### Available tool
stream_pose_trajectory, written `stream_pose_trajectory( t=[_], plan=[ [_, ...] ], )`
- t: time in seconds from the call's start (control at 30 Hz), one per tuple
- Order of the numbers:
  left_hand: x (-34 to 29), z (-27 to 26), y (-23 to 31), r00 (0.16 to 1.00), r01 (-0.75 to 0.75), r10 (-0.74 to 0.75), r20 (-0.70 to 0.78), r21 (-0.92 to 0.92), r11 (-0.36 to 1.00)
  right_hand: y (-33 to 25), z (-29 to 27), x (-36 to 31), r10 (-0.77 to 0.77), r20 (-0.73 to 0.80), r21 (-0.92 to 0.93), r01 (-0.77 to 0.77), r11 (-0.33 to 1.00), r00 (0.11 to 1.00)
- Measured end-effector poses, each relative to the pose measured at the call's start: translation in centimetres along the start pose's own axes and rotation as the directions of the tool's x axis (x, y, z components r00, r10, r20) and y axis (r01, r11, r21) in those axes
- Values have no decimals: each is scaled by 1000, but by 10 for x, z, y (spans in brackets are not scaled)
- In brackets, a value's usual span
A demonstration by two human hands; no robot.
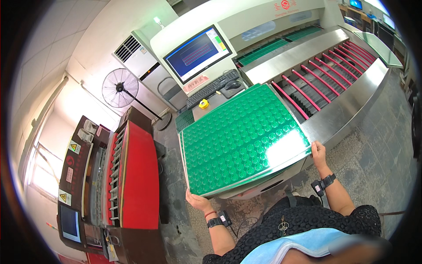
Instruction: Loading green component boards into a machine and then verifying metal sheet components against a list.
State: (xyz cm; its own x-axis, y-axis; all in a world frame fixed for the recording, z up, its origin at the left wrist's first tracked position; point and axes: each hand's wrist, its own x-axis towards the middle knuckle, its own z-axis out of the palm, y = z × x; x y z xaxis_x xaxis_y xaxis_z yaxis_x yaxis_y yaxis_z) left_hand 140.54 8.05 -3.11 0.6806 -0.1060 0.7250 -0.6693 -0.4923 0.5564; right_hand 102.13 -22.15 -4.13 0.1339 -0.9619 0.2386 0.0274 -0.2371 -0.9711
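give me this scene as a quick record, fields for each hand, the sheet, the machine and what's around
left hand: at the near left corner of the green sheet, gripping it
right hand: gripping the near right corner
green sheet: flat, rows of round shapes, glare at right
machine: steel bed with red bars, beyond the sheet to the right
controls: lit monitor, keyboard
around: standing fan, red-fronted machine at left

A window (45, 169) glowed at far left. Pale wall (99, 42) met panelled ceiling (50, 37); the floor (184, 233) was grey and mottled. A fan (119, 87) stood near an air conditioner (140, 61); 2 lit screens (355, 4) showed top right.
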Motion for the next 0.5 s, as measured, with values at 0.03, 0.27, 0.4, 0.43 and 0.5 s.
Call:
stream_pose_trajectory(
  t=[0.03, 0.27, 0.4, 0.43, 0.5],
  plan=[
    [0, 0, -1, 1000, 12, -12, -9, -1, 1000, -2, 0, 0, 4, 13, 11, -4, 1000, 1000],
    [-2, 6, 4, 999, -3, 2, -49, -20, 1000, 0, -6, 3, 20, 39, -4, -19, 1000, 999],
    [-3, 8, -4, 998, -4, 2, -66, -29, 1000, -1, -8, 3, 40, 87, 1, -40, 999, 995],
    [-2, 7, -7, 998, -34, 34, -57, 0, 999, 3, -9, 3, 48, 113, 8, -49, 999, 992],
    [-2, 3, -10, 998, -26, 27, -53, 19, 999, 3, -7, 4, 49, 146, -15, -47, 999, 988]
  ],
)
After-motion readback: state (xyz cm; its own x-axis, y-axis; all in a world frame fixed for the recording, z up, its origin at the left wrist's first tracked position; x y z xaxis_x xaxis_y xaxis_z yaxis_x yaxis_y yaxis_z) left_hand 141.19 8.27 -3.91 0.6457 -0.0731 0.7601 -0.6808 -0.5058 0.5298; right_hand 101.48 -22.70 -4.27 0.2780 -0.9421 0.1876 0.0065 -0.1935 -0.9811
